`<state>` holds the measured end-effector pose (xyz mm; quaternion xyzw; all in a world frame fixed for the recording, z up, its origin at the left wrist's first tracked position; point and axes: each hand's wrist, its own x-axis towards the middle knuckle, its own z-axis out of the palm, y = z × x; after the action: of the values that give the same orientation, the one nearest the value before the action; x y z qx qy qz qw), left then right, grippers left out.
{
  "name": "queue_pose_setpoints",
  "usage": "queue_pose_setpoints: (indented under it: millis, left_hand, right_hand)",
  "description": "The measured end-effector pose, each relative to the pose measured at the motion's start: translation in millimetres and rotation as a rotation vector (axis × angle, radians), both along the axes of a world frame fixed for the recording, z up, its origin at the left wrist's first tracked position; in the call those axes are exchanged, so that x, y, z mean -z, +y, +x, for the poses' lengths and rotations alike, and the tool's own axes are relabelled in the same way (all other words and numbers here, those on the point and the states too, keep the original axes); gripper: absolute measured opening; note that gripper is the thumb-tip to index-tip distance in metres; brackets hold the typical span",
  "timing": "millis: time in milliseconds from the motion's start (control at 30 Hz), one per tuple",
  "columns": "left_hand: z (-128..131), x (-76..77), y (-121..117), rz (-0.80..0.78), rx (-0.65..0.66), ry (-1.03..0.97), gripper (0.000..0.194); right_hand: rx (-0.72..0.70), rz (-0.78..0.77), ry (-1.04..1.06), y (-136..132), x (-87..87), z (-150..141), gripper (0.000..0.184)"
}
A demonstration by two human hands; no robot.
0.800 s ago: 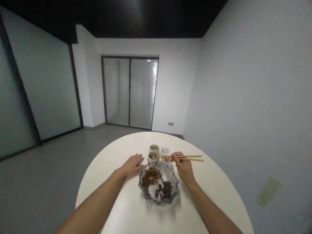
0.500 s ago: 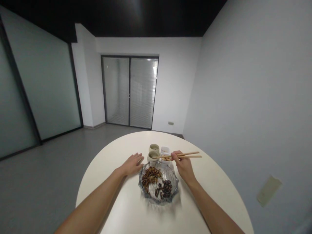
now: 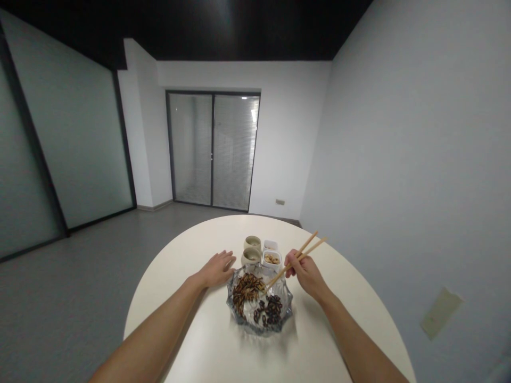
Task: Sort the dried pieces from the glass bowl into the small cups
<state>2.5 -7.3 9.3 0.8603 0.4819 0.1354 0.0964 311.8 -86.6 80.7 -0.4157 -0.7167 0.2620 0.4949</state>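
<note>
My right hand is closed round a pair of wooden chopsticks. Their tips reach into a scalloped clear glass bowl, close to a heap of thin brown-yellow pieces. Nearer to me in the same bowl lies a cluster of dark, shiny pieces. Whether the tips pinch anything is too small to tell. Flat on the table, with its fingers stretched out, my left hand rests beside the bowl's left rim and holds nothing.
Behind the bowl stand two pale green cups. To their right are a white dish of light brown pieces and another white dish farther back. All stand on a round white table. A wall rises on the right.
My right hand has drawn back slightly, and the chopstick tips have swung from the near green cup down into the glass bowl. My left hand stays in place.
</note>
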Motion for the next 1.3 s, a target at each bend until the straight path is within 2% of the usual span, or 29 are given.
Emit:
queue_pose_setpoints:
  millis: [167,567,1000,1300]
  left_hand:
    - [-1.1,0.3,1.4,0.004,0.01,0.007,0.054]
    - [1.4,-4.3,-2.7,0.0,0.001,-0.001,0.055]
    - [1.5,-4.8,-2.8,-0.004,-0.006,-0.002,0.054]
    - [0.2,1.8,2.5,-0.003,-0.003,0.002,0.054]
  right_hand:
    - [-0.056,-0.025,-0.031,-0.3,0.8,-1.5,0.05]
    - [-0.063,-0.043,-0.119,-4.4,-0.7,-1.8,0.051]
    - [-0.034,-0.052,-0.113,-4.0,-0.8,-0.1,0.049]
    - [-0.013,-0.012,-0.052,-3.7,-2.6,-0.3,0.047]
